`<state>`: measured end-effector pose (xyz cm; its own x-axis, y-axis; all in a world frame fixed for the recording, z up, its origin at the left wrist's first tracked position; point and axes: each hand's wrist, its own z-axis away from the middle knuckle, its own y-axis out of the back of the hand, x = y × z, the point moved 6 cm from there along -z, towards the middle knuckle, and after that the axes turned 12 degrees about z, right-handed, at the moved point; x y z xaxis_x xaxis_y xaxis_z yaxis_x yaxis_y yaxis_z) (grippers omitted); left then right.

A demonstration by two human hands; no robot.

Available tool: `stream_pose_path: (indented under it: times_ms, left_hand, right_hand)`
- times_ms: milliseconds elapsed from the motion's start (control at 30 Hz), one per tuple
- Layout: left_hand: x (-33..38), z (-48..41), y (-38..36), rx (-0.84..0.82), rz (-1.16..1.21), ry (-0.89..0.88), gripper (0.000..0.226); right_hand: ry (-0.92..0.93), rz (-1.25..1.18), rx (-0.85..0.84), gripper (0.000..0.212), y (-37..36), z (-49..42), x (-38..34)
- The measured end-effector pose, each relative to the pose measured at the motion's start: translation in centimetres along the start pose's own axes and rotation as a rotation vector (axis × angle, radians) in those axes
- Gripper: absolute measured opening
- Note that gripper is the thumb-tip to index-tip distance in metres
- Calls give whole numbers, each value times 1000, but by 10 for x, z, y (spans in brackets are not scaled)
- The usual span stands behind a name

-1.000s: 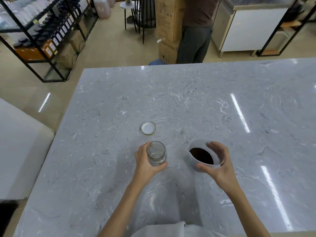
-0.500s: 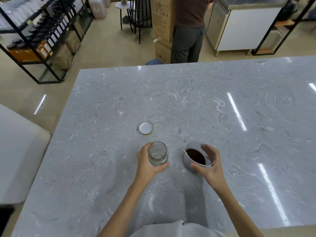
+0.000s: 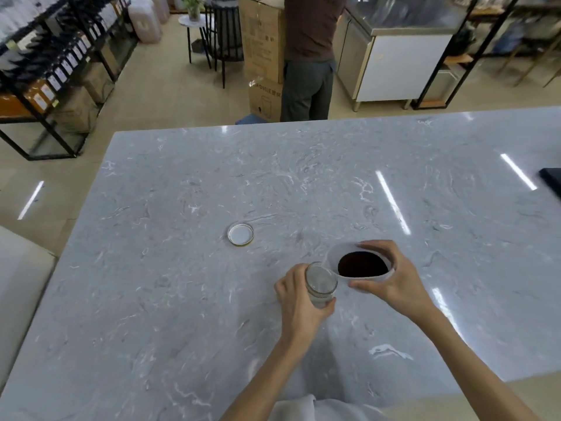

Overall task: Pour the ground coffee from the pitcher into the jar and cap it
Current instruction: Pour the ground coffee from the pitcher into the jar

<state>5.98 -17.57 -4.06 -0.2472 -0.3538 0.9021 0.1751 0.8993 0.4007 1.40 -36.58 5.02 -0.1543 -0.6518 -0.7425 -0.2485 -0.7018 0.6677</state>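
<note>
A small clear glass jar (image 3: 321, 283) stands uncapped on the grey marble table (image 3: 182, 299), and my left hand (image 3: 299, 302) grips its side. A white pitcher (image 3: 335, 258) with dark ground coffee (image 3: 362, 264) inside is held by my right hand (image 3: 394, 279), lifted and leaning slightly left, its spout right at the jar's rim. No coffee is seen falling. The jar looks empty. The jar's lid (image 3: 240, 233) lies upside down on the table, up and left of the jar, apart from both hands.
A person (image 3: 309, 56) stands beyond the far table edge next to cardboard boxes (image 3: 261, 41). Black shelving (image 3: 54, 71) lines the left. A dark flat object (image 3: 552, 180) lies at the table's right edge. A white counter (image 3: 18, 293) sits to the left.
My right hand has lifted the pitcher and brought its spout up against the jar. The camera has swung left, so everything sits further right in view. The lid has not moved.
</note>
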Motion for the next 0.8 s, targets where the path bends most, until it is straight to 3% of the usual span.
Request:
stream_pose_path:
  times_ms: [367,567,800]
  left_hand:
    - [34,-7,-23,-99,-355,2,82]
    - [44,-15,-36,-195,-498,28,74]
    - [41,-20,-45,-198,-593,-16,85]
  right_hand:
    - [143,687,-50,68,23,-7,-21]
    - [138,872,-102,69,22,-17,-14]
    - [191,967,-183,68,23,-26,-10]
